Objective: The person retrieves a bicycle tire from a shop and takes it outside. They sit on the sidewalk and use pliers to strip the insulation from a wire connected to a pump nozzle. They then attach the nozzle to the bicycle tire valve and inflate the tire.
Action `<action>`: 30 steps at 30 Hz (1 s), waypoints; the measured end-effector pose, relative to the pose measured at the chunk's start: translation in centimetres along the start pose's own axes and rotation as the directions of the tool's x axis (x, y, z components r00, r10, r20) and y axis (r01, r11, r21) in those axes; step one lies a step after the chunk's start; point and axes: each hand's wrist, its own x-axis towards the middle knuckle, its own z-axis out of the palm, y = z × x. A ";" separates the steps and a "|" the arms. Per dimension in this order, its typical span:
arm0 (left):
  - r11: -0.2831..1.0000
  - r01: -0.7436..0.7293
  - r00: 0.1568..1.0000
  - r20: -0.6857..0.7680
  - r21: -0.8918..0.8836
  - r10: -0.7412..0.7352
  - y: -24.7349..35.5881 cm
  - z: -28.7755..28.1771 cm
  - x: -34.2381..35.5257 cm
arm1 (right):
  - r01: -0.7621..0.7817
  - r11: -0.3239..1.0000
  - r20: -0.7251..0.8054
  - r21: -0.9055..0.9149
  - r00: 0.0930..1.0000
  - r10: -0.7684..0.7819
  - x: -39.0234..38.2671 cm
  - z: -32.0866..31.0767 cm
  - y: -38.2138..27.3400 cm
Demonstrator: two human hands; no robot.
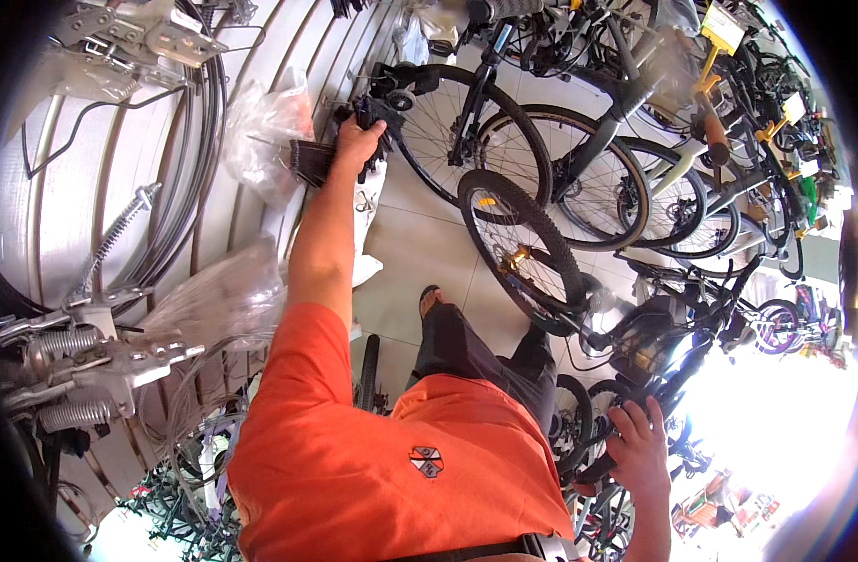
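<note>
My left hand (359, 142) reaches far forward to the slatted wall. Its fingers close around black parts (377, 112) hanging there, whose exact kind I cannot make out. Beside its wrist hangs a dark, flat, striped piece (311, 161), next to a clear plastic bag (260, 131). Down at my right side, my right hand (639, 445) has its fingers apart, close to dark bicycle parts; whether it touches them I cannot tell. A bicycle wheel with a knobby tyre (522, 245) stands in front of me.
A row of parked bicycles (597, 178) fills the front right. On the left, coiled black cables (199, 159) and metal spring brackets (92, 351) hang from the slatted wall (284, 42). Pale tiled floor (410, 245) lies between wall and bicycles. Bright light enters at right.
</note>
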 end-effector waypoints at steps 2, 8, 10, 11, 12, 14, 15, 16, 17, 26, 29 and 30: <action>0.999 0.017 1.000 0.019 0.050 -0.018 -0.4 0.0 0.4 | -0.008 1.000 0.005 0.003 1.000 0.008 0.0 -0.2 -0.1; 0.996 -0.001 0.997 -0.080 0.092 0.008 -3.4 0.4 1.5 | -0.008 1.000 -0.019 0.002 1.000 0.008 -0.2 0.5 -0.2; 0.988 -0.103 0.984 -0.134 0.114 0.118 -4.8 0.2 2.3 | 0.001 1.000 -0.027 0.016 1.000 -0.001 -0.2 0.3 0.0; 0.980 -0.156 0.969 -0.174 0.127 0.177 -5.1 0.2 2.6 | -0.003 1.000 -0.013 0.013 1.000 0.003 -0.1 0.2 0.1; 0.968 -0.208 0.948 -0.214 0.142 0.235 -5.3 0.5 2.8 | -0.007 1.000 0.000 0.009 1.000 0.007 -0.1 0.1 0.1; 0.939 -0.076 0.963 -0.220 0.334 0.156 -1.3 1.0 1.2 | -0.017 1.000 0.017 0.005 1.000 0.017 -0.3 0.1 0.0; 0.900 -0.011 0.960 -0.247 0.436 0.131 0.0 1.3 1.0 | -0.018 1.000 0.010 -0.002 1.000 0.018 -0.4 0.3 -0.1; 0.843 0.061 0.954 -0.280 0.534 0.108 0.4 1.2 0.9 | -0.012 1.000 0.003 -0.005 1.000 0.012 -0.4 0.4 -0.1; 0.777 0.124 0.955 -0.287 0.618 0.076 -0.1 1.5 1.4 | -0.017 1.000 0.015 -0.005 1.000 0.017 -0.4 0.4 -0.2; 0.995 0.061 0.998 -0.036 0.079 -0.058 0.6 0.7 -0.3 | -0.024 1.000 0.015 0.018 1.000 0.024 0.0 0.1 0.0; 0.999 -0.048 0.999 -0.004 -0.010 0.048 0.7 0.9 -0.2 | -0.023 0.999 0.000 0.024 1.000 0.023 -0.2 0.3 0.0; 0.996 -0.082 0.997 -0.012 0.042 0.083 0.9 1.1 0.0 | -0.026 0.999 0.008 0.024 1.000 0.025 -0.1 0.1 -0.1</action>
